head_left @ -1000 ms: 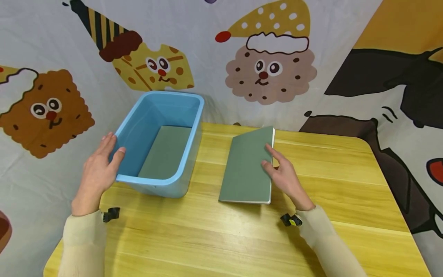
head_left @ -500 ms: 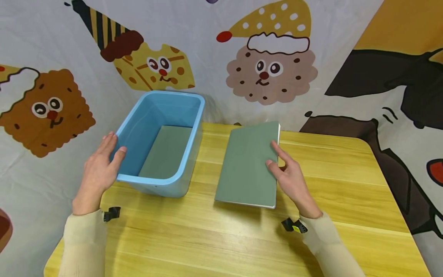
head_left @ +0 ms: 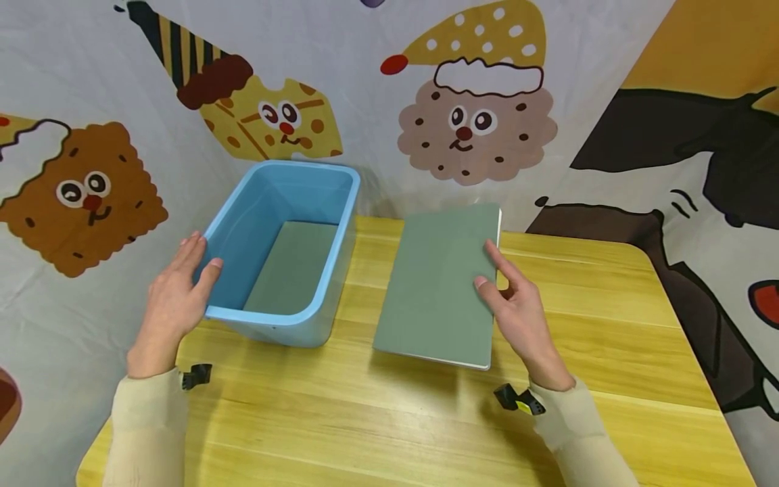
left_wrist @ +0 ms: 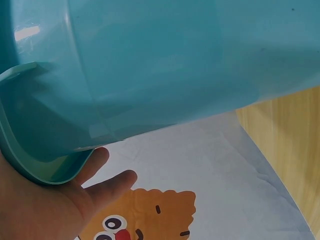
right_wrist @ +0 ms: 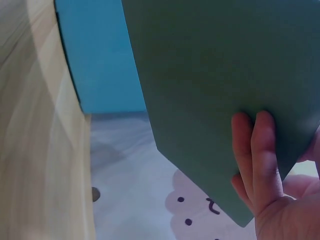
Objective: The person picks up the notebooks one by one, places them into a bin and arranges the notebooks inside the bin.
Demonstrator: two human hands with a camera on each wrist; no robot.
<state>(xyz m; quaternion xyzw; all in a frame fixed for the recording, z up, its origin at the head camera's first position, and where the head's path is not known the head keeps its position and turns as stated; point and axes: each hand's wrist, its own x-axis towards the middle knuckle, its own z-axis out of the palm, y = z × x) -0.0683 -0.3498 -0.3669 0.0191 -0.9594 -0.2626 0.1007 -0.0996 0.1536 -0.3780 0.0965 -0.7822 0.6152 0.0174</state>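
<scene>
A green notebook is raised off the table, its front cover facing me. My right hand pinches its right edge, with the thumb on the front. In the right wrist view several fingers of the right hand press flat on the notebook's back cover. On the left stands a light blue plastic bin; a flat green piece like the notebook's cover lies on its floor. My left hand holds the bin's left rim, thumb over the inside and fingers outside. The left wrist view shows the bin's outer wall.
A wooden table carries the bin and continues to the right of the notebook. Behind it hangs a white cloth printed with cartoon biscuits and cheese. A small black device sits at the left wrist, another black device at the right.
My right hand has lifted the notebook slightly, moved it a little to the right and turned its cover more toward me. The left hand and the bin have stayed in place.
</scene>
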